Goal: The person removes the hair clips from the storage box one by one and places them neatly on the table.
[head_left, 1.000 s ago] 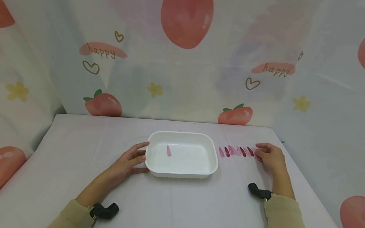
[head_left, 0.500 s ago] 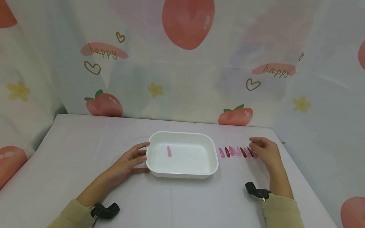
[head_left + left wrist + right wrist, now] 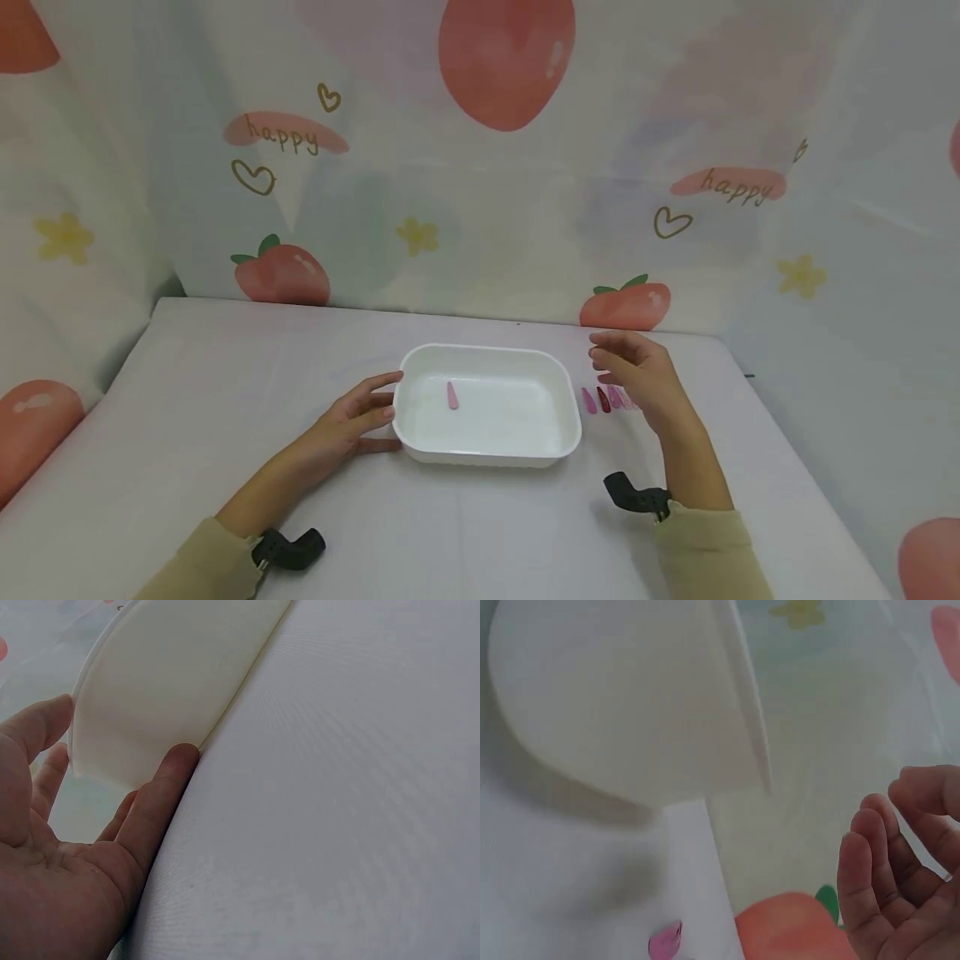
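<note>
A white rectangular tray [image 3: 487,458] stands on the table, with one pink snap hair clip [image 3: 452,396] lying inside it towards the left. My left hand [image 3: 356,418] rests against the tray's left end. Its spread fingers touch the outer wall [image 3: 150,697] in the left wrist view. Beyond the tray's right end, my right hand [image 3: 647,371] hovers above a row of pink and red clips and hides part of it. A dark red clip [image 3: 603,400] shows near the row's left end. In the right wrist view that hand [image 3: 907,885] has loosely bent fingers, with nothing visible between them.
A white cloth covers the table [image 3: 337,333]. Behind it hangs a printed curtain [image 3: 487,208] with fruit and flowers. Each wrist carries a black camera mount, one on the left [image 3: 288,550] and one on the right [image 3: 636,493].
My right hand has lifted off the right end of the clip row and moved left towards the tray. The left hand stays at the tray. The head view has shifted slightly.
</note>
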